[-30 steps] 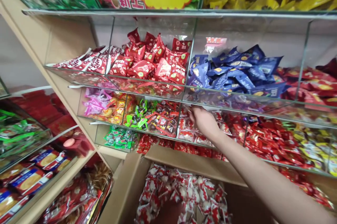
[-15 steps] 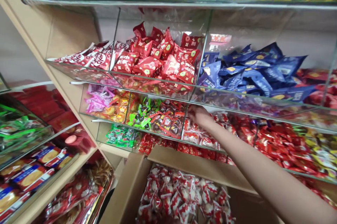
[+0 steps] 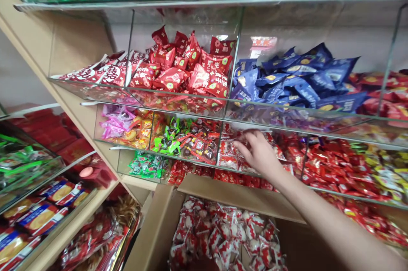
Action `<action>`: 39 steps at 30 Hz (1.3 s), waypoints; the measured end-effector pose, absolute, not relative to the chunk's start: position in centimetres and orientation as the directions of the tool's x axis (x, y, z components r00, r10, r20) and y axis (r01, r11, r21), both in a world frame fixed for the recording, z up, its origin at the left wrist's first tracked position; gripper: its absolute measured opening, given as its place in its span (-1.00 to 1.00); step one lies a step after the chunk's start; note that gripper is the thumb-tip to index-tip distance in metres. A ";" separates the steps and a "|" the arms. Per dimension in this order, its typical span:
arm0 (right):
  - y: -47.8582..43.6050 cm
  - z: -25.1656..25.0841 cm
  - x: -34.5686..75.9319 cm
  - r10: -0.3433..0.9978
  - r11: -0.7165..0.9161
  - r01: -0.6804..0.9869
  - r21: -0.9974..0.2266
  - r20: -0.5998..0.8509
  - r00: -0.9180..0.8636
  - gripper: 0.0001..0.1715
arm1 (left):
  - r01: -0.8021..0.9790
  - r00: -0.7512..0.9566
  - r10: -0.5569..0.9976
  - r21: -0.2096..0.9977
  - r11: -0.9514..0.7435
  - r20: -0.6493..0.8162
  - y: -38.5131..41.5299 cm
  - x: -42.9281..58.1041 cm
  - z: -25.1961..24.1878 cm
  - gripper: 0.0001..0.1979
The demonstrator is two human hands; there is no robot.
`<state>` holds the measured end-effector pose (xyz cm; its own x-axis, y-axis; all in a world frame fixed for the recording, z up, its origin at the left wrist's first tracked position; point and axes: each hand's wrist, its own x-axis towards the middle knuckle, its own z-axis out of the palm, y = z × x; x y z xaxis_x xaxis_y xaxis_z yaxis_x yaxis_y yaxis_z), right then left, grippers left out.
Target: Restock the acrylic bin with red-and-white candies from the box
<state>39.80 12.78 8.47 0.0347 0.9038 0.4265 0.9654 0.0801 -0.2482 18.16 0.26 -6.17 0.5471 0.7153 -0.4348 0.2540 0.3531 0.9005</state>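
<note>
My right hand (image 3: 259, 152) reaches in from the right, over a shelf compartment of red-and-white wrapped candies (image 3: 228, 155). Its thumb and index finger are apart, and I see nothing held between them; the other fingers are partly hidden. Below the shelf stands a cardboard box (image 3: 236, 194), its top open, holding many similar red-and-white wrapped candies (image 3: 219, 228). My left hand is out of the picture.
Glass dividers split the shelves. Above are red packets (image 3: 174, 77) and blue packets (image 3: 287, 80), behind a glass front edge. Green and brown candies (image 3: 197, 145) lie left of my hand, red candies (image 3: 338, 169) right. Packaged biscuits (image 3: 41, 215) sit at lower left.
My right hand has drawn back from the compartment's left divider, toward the right and slightly down, and its fingers now show apart. The view has shifted a little.
</note>
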 end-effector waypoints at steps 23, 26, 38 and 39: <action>-7.0 -6.4 34.3 0.931 -0.175 -0.155 -0.972 -0.215 0.297 -0.66 | -0.123 0.527 0.745 0.830 0.544 -0.409 0.8 22.3 -4.9 -0.81; -6.9 -6.5 34.3 0.913 -0.203 -0.199 -0.959 -0.259 0.315 -0.65 | -0.174 0.500 0.757 0.807 0.564 -0.421 0.7 22.7 -4.8 -0.81; -7.2 -7.2 34.3 0.897 -0.216 -0.329 -0.919 -0.320 0.304 -0.72 | -0.232 0.524 0.737 0.760 0.607 -0.428 0.4 22.5 -5.4 -0.82; -7.3 -7.4 34.4 0.905 -0.208 -0.282 -0.936 -0.294 0.308 -0.72 | -0.217 0.516 0.735 0.763 0.608 -0.440 0.4 22.3 -5.5 -0.80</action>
<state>34.35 -7.28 -7.38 0.3079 0.9048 -0.2941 -0.2821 -0.2084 -0.9365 22.33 0.42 -5.46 0.5158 0.7354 -0.4395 -0.2171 0.6085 0.7633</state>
